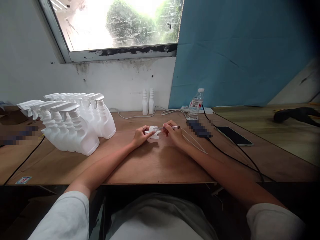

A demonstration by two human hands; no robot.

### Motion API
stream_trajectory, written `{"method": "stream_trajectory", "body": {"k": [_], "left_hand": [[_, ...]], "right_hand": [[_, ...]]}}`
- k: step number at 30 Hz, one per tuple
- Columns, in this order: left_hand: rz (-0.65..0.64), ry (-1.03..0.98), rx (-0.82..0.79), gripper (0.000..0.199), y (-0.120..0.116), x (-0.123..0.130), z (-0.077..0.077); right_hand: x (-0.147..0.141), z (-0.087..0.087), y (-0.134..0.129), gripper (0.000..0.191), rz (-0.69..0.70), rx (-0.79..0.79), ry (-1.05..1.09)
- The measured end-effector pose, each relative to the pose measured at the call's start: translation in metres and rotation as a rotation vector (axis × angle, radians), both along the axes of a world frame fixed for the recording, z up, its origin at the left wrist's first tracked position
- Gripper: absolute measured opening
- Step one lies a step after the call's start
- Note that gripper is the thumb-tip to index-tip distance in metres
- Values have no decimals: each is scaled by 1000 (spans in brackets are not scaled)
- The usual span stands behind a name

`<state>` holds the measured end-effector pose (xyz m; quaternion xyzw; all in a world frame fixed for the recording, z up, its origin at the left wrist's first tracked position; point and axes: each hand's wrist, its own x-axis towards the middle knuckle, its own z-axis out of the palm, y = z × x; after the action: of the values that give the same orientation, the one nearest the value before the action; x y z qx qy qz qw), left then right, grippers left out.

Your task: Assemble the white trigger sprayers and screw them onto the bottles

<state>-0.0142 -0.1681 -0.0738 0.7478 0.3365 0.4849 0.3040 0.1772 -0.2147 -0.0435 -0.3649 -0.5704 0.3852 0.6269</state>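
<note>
Near the middle of the brown table [155, 166], my left hand [141, 136] grips a white spray nozzle head [154, 133] lying on its side. My right hand [172, 131] pinches a thin pen-like tool [175, 127] with a dark end. A slim shaft reaches from my right fingers to the nozzle head. Whether it touches the nozzle or enters it is too small to tell. Several white spray bottles [85, 136] with trigger heads stand in rows to the left of my hands.
Two small white bottles [145, 102] stand by the wall. Right of my hands are a clear water bottle [195, 106], a blurred dark item [199, 128], a phone [234, 136] and cables. A black object [295, 115] lies far right.
</note>
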Motion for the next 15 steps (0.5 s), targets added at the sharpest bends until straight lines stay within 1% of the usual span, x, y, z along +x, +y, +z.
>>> {"method": "stream_trajectory", "body": {"k": [3, 7, 9, 11, 15], "left_hand": [[8, 6, -1, 38, -1, 0, 2], [17, 9, 7, 35, -3, 0, 4], [36, 4, 15, 33, -2, 0, 4], [73, -9, 21, 33, -1, -1, 4], [152, -35, 4, 34, 5, -5, 4]], "right_hand": [[-1, -1, -4, 31, -23, 72, -136], [1, -5, -2, 27, -144, 306, -468], [5, -7, 1, 25, -203, 374, -547], [9, -7, 4, 24, -253, 362, -546], [14, -6, 6, 24, -303, 239, -437]]}}
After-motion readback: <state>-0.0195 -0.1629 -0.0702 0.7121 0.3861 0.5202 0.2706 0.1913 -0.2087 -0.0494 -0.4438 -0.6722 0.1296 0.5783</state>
